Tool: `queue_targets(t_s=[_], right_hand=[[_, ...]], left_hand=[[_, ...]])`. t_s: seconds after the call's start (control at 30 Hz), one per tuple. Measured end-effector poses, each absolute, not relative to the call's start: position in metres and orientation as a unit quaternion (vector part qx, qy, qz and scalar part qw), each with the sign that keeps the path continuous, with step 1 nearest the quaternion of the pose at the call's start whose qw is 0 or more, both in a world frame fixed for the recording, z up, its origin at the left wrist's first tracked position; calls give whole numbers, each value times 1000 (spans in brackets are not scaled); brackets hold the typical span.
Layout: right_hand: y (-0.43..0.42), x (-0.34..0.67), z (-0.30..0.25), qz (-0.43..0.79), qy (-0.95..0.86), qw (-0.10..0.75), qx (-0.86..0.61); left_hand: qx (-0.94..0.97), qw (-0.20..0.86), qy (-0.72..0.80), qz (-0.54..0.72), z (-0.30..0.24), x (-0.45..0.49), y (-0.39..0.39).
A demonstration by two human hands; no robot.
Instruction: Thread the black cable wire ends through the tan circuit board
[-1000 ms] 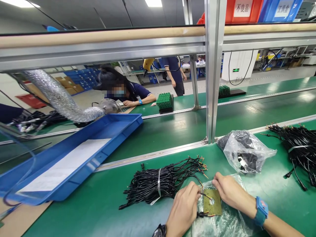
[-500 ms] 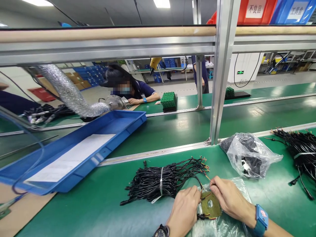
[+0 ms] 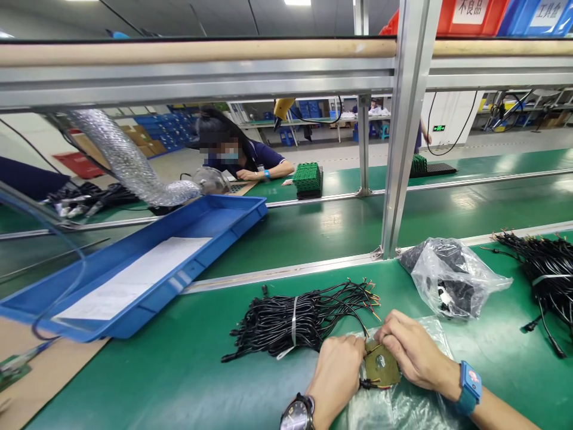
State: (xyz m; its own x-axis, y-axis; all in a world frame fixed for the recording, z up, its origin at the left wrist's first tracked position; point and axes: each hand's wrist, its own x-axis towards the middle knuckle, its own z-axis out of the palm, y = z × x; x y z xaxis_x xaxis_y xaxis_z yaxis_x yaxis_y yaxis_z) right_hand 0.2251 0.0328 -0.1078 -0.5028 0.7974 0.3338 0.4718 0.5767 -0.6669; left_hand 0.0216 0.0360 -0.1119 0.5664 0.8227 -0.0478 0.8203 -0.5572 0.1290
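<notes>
A small square olive-green board with a round hole in its middle lies on a clear plastic bag. At the board's left edge my left hand is closed, its fingertips pinching a black cable whose thin wire ends reach over the board. My right hand is closed at the board's upper right edge, thumb against fingers; what it pinches is hidden. Below the left fingertips, a short black cable end with red and yellow wires rests across the board's lower left corner. Behind my left hand sits a tied bundle of black cables.
A long blue tray with a paper sheet stands at left. To the right are a plastic bag of black parts and another cable bundle. A metal post rises ahead. Across the bench a person leans over the worktop.
The camera view has shifted slightly. My right fingers have curled in closer to the board's top edge. My left hand stays by the board. Across the bench, the person's head has risen a little.
</notes>
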Motion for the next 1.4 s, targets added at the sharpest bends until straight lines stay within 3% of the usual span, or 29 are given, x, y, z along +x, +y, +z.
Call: queue_targets(t_s=[0.27,0.47,0.67,0.8,1.07,1.4], right_hand=[[32,219,-114,258,-846,284,-370],[39,232,-111,272,-755,391,-451],[43,236,-105,305,-704,418,-486],[45,234,-106,358,-694,431,-453],[46,229,-120,582,-552,456,-387],[41,226,-113,577,-580,438,-372]], left_hand=[[877,66,477,-2,-109,23,36],[869,95,480,75,-110,19,36],[848,213,438,209,-105,16,30],[844,275,400,225,-104,21,23],[789,313,417,325,-112,29,20],[743,366,412,380,-111,28,19]])
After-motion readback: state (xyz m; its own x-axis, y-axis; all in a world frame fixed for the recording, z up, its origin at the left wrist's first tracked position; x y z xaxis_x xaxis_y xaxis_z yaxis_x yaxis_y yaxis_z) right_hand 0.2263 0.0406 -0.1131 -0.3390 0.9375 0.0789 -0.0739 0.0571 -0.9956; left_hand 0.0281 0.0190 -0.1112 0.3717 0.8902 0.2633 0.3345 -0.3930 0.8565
